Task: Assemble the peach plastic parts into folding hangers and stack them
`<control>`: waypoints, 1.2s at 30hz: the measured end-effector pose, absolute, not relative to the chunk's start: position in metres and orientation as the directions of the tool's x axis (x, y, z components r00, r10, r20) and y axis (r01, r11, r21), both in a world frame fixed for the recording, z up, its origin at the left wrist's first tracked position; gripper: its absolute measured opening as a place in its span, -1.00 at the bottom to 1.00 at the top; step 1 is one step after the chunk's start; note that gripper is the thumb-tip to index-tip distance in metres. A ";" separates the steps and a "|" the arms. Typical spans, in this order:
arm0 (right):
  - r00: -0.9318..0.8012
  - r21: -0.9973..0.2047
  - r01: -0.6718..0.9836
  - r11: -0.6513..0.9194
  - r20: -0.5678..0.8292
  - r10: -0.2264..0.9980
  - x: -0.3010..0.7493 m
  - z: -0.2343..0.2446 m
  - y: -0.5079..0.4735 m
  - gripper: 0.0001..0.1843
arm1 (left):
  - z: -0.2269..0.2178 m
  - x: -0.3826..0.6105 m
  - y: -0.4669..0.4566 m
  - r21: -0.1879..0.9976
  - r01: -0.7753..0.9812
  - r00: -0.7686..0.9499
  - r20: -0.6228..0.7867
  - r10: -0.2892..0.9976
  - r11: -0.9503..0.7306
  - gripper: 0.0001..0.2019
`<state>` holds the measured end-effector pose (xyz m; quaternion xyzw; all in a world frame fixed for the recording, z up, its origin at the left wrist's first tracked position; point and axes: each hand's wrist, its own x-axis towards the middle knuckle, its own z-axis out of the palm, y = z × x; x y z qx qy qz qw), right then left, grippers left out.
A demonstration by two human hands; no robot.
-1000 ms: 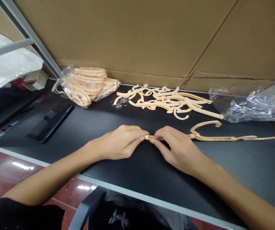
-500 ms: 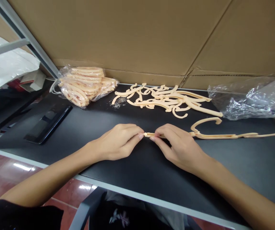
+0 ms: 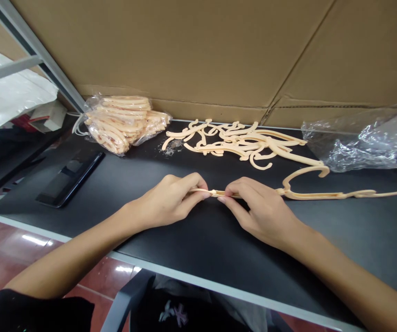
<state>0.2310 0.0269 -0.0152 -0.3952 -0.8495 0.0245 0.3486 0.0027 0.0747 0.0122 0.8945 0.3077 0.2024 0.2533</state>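
A cream plastic folding clothes hanger is stretched out lengthwise over the black tabletop, its hook curving up on the right. My left hand pinches its left arm between thumb and fingers. Close by, my right hand grips the same hanger between that joint and the hook. A short stretch with a joint shows between my fingertips; my right hand covers part of the hanger. Behind my hands lies a loose pile of cream hanger parts.
A clear bag of cream hanger pieces sits at the back left. Nearer, a dark phone lies on the black table. Crumpled clear plastic is at the right. Cardboard stands along the back.
The hanger has shifted slightly right, with its hook further right. A thin piece now shows above my left thumb. Both hands keep their pinch.
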 end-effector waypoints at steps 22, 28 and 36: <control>-0.518 -0.234 0.660 0.713 0.546 0.659 0.233 -0.016 0.025 -0.88 | 0.007 0.006 0.076 0.471 0.320 0.805 0.322 0.498 -0.822 -0.80; -0.511 -0.196 0.679 0.707 0.566 0.647 0.231 -0.016 0.024 -0.86 | -0.003 0.008 0.072 0.401 0.335 0.759 0.422 0.497 -0.853 -0.81; -0.532 -0.178 0.663 0.727 0.571 0.626 0.229 -0.015 0.024 -0.86 | -0.010 0.011 0.068 0.317 0.360 0.747 0.466 0.474 -0.878 -0.80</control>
